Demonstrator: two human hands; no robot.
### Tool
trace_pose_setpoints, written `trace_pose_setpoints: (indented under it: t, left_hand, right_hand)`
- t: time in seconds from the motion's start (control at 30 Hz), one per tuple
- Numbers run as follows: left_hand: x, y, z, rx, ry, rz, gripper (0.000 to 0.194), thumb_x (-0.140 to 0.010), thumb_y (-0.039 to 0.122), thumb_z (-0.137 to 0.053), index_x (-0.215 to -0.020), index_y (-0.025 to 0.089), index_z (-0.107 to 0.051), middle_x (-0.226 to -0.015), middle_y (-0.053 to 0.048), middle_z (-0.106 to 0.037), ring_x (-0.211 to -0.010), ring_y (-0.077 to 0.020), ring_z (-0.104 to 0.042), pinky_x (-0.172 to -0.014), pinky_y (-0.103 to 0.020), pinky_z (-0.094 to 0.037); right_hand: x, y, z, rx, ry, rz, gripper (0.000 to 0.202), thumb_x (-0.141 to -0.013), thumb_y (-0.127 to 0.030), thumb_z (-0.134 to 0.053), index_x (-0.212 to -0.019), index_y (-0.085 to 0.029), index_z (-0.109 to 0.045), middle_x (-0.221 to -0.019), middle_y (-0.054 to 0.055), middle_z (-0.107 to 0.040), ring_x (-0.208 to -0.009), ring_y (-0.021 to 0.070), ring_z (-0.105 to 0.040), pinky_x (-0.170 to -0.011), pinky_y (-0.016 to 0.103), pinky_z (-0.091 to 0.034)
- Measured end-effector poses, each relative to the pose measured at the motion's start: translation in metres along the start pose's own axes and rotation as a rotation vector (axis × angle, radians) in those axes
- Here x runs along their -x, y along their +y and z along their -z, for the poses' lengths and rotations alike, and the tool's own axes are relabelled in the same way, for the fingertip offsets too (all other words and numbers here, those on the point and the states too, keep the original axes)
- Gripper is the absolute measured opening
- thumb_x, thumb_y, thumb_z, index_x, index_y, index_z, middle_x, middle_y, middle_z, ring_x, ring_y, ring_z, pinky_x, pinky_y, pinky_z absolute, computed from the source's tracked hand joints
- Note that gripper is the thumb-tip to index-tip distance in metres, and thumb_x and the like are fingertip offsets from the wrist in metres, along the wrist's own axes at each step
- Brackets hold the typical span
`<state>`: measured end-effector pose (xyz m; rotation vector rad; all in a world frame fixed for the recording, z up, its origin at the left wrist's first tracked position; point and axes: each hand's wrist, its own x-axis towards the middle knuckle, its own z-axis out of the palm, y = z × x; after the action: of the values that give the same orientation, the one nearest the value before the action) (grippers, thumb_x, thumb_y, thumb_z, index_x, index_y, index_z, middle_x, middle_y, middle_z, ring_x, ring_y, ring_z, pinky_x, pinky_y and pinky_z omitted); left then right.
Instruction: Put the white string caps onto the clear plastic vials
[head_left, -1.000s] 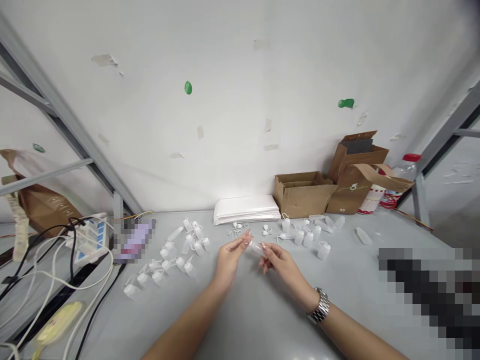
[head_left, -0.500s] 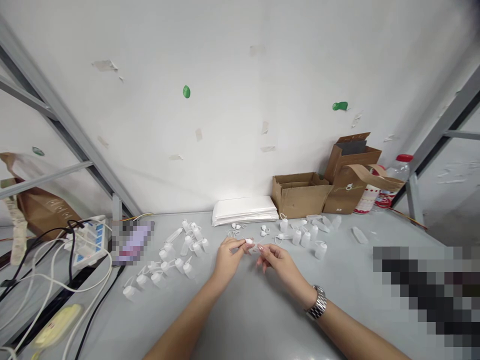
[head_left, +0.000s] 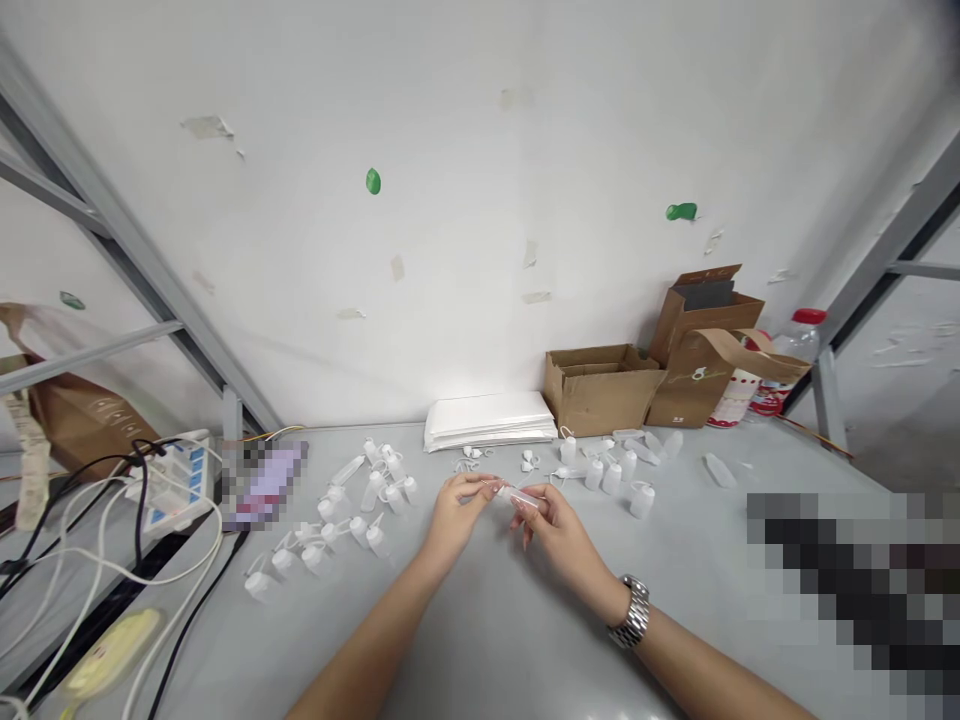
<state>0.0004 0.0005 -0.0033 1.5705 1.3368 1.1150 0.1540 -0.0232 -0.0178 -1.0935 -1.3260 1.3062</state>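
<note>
Over the middle of the table, my right hand point(head_left: 555, 528) holds a small translucent squeeze bottle point(head_left: 523, 496), tilted nearly on its side. My left hand point(head_left: 456, 515) is closed in a pinch at the bottle's neck end, on a small white cap mostly hidden by the fingertips. Whether the cap is seated on the neck I cannot tell. Left of my hands stand several capped bottles point(head_left: 375, 540) with looped white tethers. Beyond my fingers lie loose white caps point(head_left: 471, 453) with tethers. More bottles point(head_left: 611, 478) stand to the right, and an uncapped bottle point(head_left: 718, 470) lies farther right.
A stack of white sheets point(head_left: 489, 420) lies against the wall, beside an open cardboard box point(head_left: 604, 390). Brown paper bags point(head_left: 686, 375) and a red-capped jar point(head_left: 802, 345) fill the back right corner. A power strip point(head_left: 176, 485) with tangled cables and a yellow object point(head_left: 112, 652) are at left.
The bottle in my right hand has turned so more of its side shows, and my right fingers now lie along its body. My left hand stays pinched at its end.
</note>
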Motion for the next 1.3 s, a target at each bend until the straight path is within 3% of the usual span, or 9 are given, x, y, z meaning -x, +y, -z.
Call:
trace_pose_setpoints:
  t: [0.1,0.17,0.37,0.5,0.7,0.83,1.0,1.17,1.3]
  left_hand:
    - [-0.001,-0.004,-0.001,-0.02,0.007,-0.008,0.024,-0.073,0.038,-0.054,-0.081,0.023,-0.071,-0.113,-0.007,-0.06,-0.117,-0.0243,-0.042,-0.101,-0.04,-0.026]
    - [0.0,-0.005,-0.001,0.021,-0.036,-0.005,0.025,-0.073,0.038,-0.054,-0.082,0.023,-0.071,-0.113,-0.006,-0.061,-0.123,-0.0245,-0.036,-0.103,-0.041,-0.024]
    - [0.004,0.001,-0.004,0.26,-0.215,0.102,0.03,-0.072,0.041,-0.056,-0.085,0.018,-0.07,-0.102,-0.006,-0.067,-0.101,-0.0244,-0.057,-0.092,-0.037,-0.039]
    - [0.006,0.003,-0.007,0.303,-0.166,0.112,0.03,-0.071,0.04,-0.057,-0.086,0.017,-0.07,-0.1,-0.006,-0.067,-0.098,-0.0235,-0.059,-0.089,-0.035,-0.041]
    - [0.002,-0.006,-0.005,0.349,-0.029,0.156,0.032,-0.071,0.042,-0.058,-0.088,0.017,-0.069,-0.096,-0.006,-0.069,-0.098,-0.0246,-0.059,-0.091,-0.038,-0.039]
    - [0.003,-0.007,-0.005,0.378,-0.05,0.143,0.032,-0.071,0.041,-0.058,-0.09,0.017,-0.068,-0.099,-0.007,-0.068,-0.101,-0.0239,-0.057,-0.093,-0.038,-0.037]
    - [0.006,0.0,-0.007,0.34,-0.071,0.128,0.033,-0.073,0.041,-0.056,-0.092,0.017,-0.068,-0.105,-0.007,-0.065,-0.105,-0.0242,-0.055,-0.095,-0.039,-0.036]
    - [0.005,0.003,-0.006,0.208,0.0,0.031,0.027,-0.073,0.038,-0.055,-0.086,0.018,-0.069,-0.111,-0.008,-0.062,-0.109,-0.0216,-0.053,-0.099,-0.037,-0.033]
    - [0.003,0.006,0.0,0.074,0.015,-0.092,0.039,-0.065,0.033,-0.066,-0.103,0.027,-0.063,-0.124,-0.004,-0.053,-0.118,-0.0202,-0.043,-0.102,-0.036,-0.028]
  right_hand:
    - [0.0,0.001,-0.001,-0.019,0.017,0.003,0.035,-0.075,-0.051,-0.054,-0.085,-0.018,-0.047,-0.068,0.001,-0.062,-0.052,0.0118,-0.052,-0.054,0.027,-0.043]
    - [0.0,0.001,-0.001,-0.033,0.014,-0.008,0.036,-0.073,-0.053,-0.054,-0.081,-0.018,-0.047,-0.066,0.001,-0.062,-0.05,0.0117,-0.052,-0.052,0.026,-0.042]
    - [-0.001,-0.006,0.003,-0.043,-0.059,-0.192,0.053,-0.074,-0.068,-0.035,-0.061,-0.019,-0.048,-0.033,-0.005,-0.045,-0.029,0.0081,-0.034,-0.036,0.022,-0.024]
    - [-0.002,-0.011,0.005,-0.054,-0.09,-0.228,0.058,-0.074,-0.069,-0.033,-0.062,-0.016,-0.055,-0.036,-0.005,-0.044,-0.031,0.0078,-0.035,-0.038,0.023,-0.025]
    - [-0.008,-0.007,0.008,-0.033,-0.023,-0.058,0.046,-0.062,-0.053,-0.064,-0.09,-0.017,-0.056,-0.066,-0.001,-0.06,-0.055,0.0128,-0.055,-0.058,0.028,-0.044]
    - [-0.008,-0.004,0.009,-0.023,-0.02,-0.059,0.038,-0.065,-0.054,-0.061,-0.071,-0.017,-0.056,-0.061,0.0,-0.059,-0.053,0.0128,-0.054,-0.055,0.027,-0.043]
    - [-0.004,-0.007,0.007,-0.175,-0.191,-0.349,0.058,-0.073,-0.066,-0.039,-0.056,-0.014,-0.056,-0.044,0.0,-0.054,-0.04,0.0092,-0.046,-0.046,0.023,-0.034]
    - [-0.006,-0.012,0.007,-0.148,-0.078,-0.199,0.045,-0.063,-0.06,-0.059,-0.07,-0.015,-0.058,-0.057,0.0,-0.06,-0.047,0.0098,-0.05,-0.053,0.024,-0.038]
    - [-0.006,-0.015,0.01,-0.24,-0.14,-0.212,0.044,-0.066,-0.059,-0.058,-0.065,-0.015,-0.058,-0.052,-0.001,-0.056,-0.045,0.009,-0.046,-0.051,0.023,-0.035]
